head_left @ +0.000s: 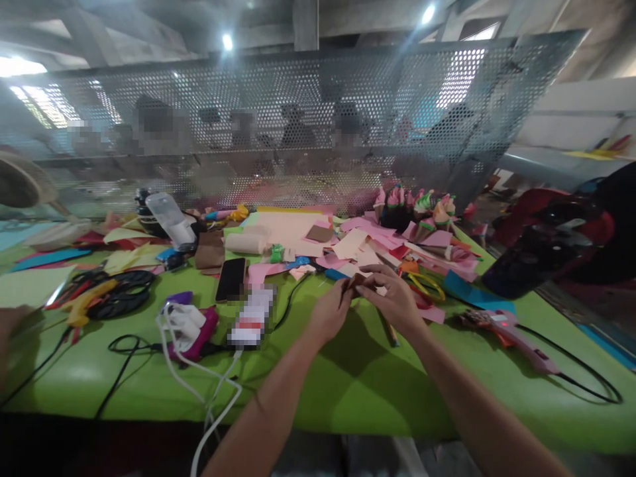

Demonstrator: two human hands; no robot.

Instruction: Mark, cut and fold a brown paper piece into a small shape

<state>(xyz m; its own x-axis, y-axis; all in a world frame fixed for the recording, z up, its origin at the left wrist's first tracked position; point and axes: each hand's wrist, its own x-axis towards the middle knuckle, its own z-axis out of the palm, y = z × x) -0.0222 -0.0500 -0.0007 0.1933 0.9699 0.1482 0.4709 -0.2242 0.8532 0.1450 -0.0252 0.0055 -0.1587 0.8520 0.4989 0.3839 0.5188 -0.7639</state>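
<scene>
Above the green table (348,377), my left hand (330,308) and my right hand (392,298) meet, with their fingers pinching a small brown piece (356,281) between them. It looks like paper or felt; its exact shape is partly hidden by the fingers. Beneath my right hand a thin stick-like tool (390,330) lies on the table. Just beyond both hands are scattered pink sheets (350,244) and yellow-handled scissors (427,285). A pink glue gun (517,341) rests on the table to the right of my right hand.
A black phone (231,279), a lit phone (252,318) and a magenta power strip (199,331) with cables lie left. Farther left is a yellow glue gun (89,301). Behind stand a clear bottle (171,218), flower-like crafts (397,209) and a perforated metal screen (298,86). A dark bottle (521,258) is right.
</scene>
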